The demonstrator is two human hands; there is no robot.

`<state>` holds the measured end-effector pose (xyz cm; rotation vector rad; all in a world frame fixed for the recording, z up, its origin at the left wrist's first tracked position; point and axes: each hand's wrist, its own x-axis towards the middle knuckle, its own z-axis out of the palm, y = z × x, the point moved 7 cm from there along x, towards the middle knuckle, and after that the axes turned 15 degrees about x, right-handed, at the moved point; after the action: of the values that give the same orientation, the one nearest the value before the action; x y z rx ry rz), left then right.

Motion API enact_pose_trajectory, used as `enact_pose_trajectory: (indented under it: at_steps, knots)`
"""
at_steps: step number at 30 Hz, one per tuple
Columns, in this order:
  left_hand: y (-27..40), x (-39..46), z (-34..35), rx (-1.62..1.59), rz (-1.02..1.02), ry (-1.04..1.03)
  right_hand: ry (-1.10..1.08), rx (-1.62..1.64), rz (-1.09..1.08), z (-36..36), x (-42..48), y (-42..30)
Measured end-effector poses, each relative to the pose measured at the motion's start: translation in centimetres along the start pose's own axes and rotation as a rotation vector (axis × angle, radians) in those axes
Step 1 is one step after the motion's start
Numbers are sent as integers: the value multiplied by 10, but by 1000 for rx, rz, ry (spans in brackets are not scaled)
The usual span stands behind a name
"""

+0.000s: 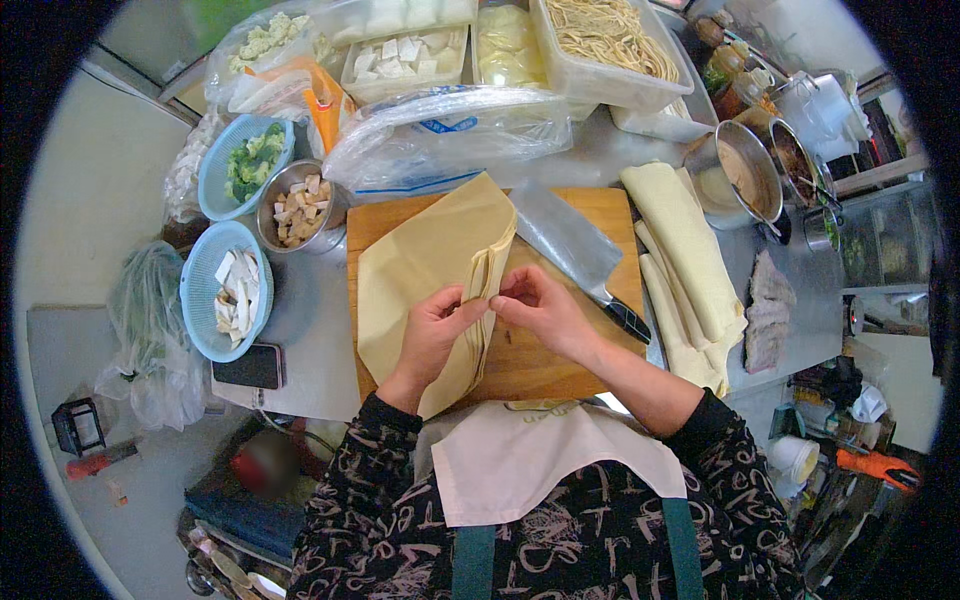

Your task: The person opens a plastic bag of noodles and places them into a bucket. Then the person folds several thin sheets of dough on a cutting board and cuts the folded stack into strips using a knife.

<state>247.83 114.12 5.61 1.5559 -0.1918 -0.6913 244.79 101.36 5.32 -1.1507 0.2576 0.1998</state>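
A folded stack of thin, pale-yellow sheets [427,247], which look like bean curd sheets, lies over the left part of a wooden cutting board [562,367]. My left hand [435,326] grips the stack near its layered right edge, thumb on top. Fingertips of my right hand [544,307] pinch at that same edge, beside my left thumb. Behind my right hand, a cleaver [562,232] lies flat on the board, its black handle angled toward the front right corner. More folded sheets [686,259] of the same kind rest right of the board.
At left are blue baskets of broccoli [255,161] and sliced pale food [236,296], a metal bowl of cubes [300,210] and a phone [249,366]. Plastic bags [450,131] and a tub of strips [611,41] line the back. Metal pots [735,176] stand at right.
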Motion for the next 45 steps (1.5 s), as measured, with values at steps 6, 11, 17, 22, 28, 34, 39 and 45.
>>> enact_pose_trajectory:
  at_steps: [6, 11, 17, 22, 28, 34, 39, 45]
  knots:
    - [-1, 1, -1, -36, 10, -42, 12, 49, 103, 3, -4, -1]
    - [0, 2, 0, 85, 11, 3, 37, -4, 21, 2, -4, 0]
    - [2, 0, -11, 178, 3, 151, 60, -7, 51, -1, -5, -4]
    - [19, -3, -78, -361, -52, 397, 109, 174, 60, -26, -12, -5]
    - [10, -36, -178, -501, 0, 610, 231, 277, 208, -76, -28, 32]
    - [26, -54, -194, -565, 45, 621, 236, 280, 239, -82, -36, 44]
    - [50, -34, -106, -527, 53, 384, 255, 251, 168, -72, -36, 29]
    - [0, 4, 15, -42, -31, 71, 135, 105, 19, -27, -30, -9]
